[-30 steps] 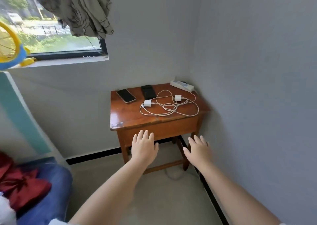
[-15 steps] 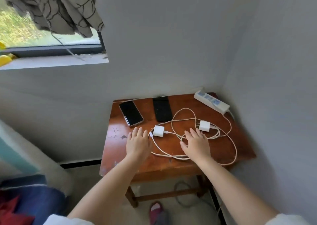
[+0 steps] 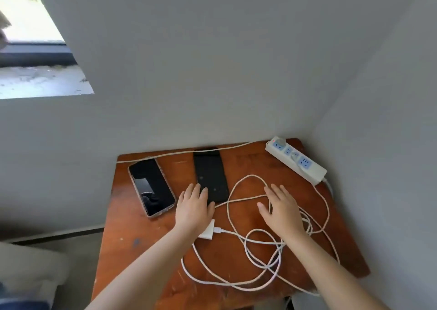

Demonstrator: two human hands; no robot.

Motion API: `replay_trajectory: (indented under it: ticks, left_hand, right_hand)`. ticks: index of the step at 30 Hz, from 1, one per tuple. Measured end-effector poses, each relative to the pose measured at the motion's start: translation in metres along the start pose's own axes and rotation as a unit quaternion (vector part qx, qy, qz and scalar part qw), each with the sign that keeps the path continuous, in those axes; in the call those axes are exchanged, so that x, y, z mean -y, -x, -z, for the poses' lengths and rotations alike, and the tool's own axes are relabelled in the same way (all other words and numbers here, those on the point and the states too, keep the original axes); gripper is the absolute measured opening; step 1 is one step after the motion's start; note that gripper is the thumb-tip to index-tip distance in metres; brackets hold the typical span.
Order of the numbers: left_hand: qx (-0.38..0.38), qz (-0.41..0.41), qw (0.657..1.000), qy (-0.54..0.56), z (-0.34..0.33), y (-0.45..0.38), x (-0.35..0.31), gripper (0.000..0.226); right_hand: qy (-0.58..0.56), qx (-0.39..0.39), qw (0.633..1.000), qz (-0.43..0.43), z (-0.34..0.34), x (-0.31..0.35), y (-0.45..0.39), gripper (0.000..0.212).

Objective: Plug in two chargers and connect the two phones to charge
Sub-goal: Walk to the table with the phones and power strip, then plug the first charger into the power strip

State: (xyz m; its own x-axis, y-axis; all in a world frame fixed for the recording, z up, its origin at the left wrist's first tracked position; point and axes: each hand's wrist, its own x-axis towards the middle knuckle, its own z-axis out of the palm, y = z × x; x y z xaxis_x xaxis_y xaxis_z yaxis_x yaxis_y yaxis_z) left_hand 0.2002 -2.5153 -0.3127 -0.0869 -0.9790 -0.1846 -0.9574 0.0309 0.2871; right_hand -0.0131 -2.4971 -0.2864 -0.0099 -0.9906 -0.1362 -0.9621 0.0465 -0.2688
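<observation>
Two phones lie on a small wooden table [image 3: 142, 250]: a phone with a glossy screen [image 3: 151, 186] at the left and a black phone [image 3: 210, 172] beside it. A white power strip [image 3: 295, 160] lies at the far right corner. Tangled white cables [image 3: 248, 243] cover the table's right half. One white charger [image 3: 208, 231] pokes out beside my left wrist. My left hand [image 3: 194, 210] hovers flat over the black phone's near end, fingers apart. My right hand [image 3: 281, 210] is spread over the cables and hides the other charger. Neither hand holds anything.
Grey walls close in behind and to the right of the table. A window sill [image 3: 42, 82] is at the upper left. The power strip's cord [image 3: 179, 153] runs along the table's back edge. A pale cushion [image 3: 28, 269] sits at the lower left.
The view has come closer and tilted down over the table. Both hands have moved forward: the left from beside the charger to the black phone, the right onto the second charger.
</observation>
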Motion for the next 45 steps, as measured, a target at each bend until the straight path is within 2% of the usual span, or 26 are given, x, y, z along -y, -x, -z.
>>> replay_trajectory:
  ticks: [4, 9, 12, 14, 17, 21, 23, 32, 35, 41, 45]
  left_hand:
    - [0.001, 0.03, 0.999, 0.036, -0.009, 0.01, 0.003, 0.05]
    - [-0.01, 0.041, 0.998, 0.05, -0.008, 0.036, 0.022, 0.05]
    - [-0.033, 0.035, 0.997, 0.061, -0.007, 0.06, 0.029, 0.047]
    - [-0.038, 0.025, 0.997, 0.063, -0.01, 0.069, 0.029, 0.046]
    - [-0.031, 0.0, 0.998, 0.049, -0.012, 0.067, 0.022, 0.048]
    - [-0.023, -0.039, 0.998, 0.04, -0.016, 0.05, -0.002, 0.051]
    - [-0.008, -0.06, 0.998, 0.035, -0.016, 0.04, -0.017, 0.051]
    - [0.048, -0.115, 0.992, -0.008, -0.012, -0.003, -0.066, 0.052]
    - [0.052, -0.122, 0.991, -0.037, -0.011, -0.017, -0.073, 0.052]
    - [0.051, -0.096, 0.992, -0.068, -0.01, -0.045, -0.079, 0.054]
    - [0.061, -0.077, 0.992, -0.074, -0.013, -0.056, -0.074, 0.055]
  right_hand:
    - [-0.035, -0.003, 0.998, 0.049, -0.002, -0.004, 0.006, 0.045]
    - [-0.036, 0.055, 0.982, 0.177, -0.019, 0.015, 0.03, 0.041]
    - [-0.02, 0.028, 0.975, 0.221, -0.022, 0.024, 0.033, 0.039]
    - [-0.024, -0.002, 0.978, 0.206, -0.017, 0.016, 0.031, 0.039]
    - [-0.001, -0.041, 0.99, 0.138, -0.006, -0.018, 0.027, 0.041]
    - [0.051, 0.012, 0.999, 0.001, 0.005, -0.058, 0.021, 0.052]
    - [0.061, 0.035, 0.997, -0.027, 0.003, -0.066, 0.021, 0.055]
    - [-0.016, 0.064, 0.997, -0.038, 0.004, -0.069, 0.008, 0.054]
    - [-0.022, 0.031, 0.999, -0.025, 0.023, -0.074, -0.005, 0.052]
    - [0.073, -0.085, 0.994, -0.016, 0.082, -0.092, -0.072, 0.049]
    - [0.1, -0.046, 0.993, -0.044, 0.094, -0.097, -0.108, 0.046]
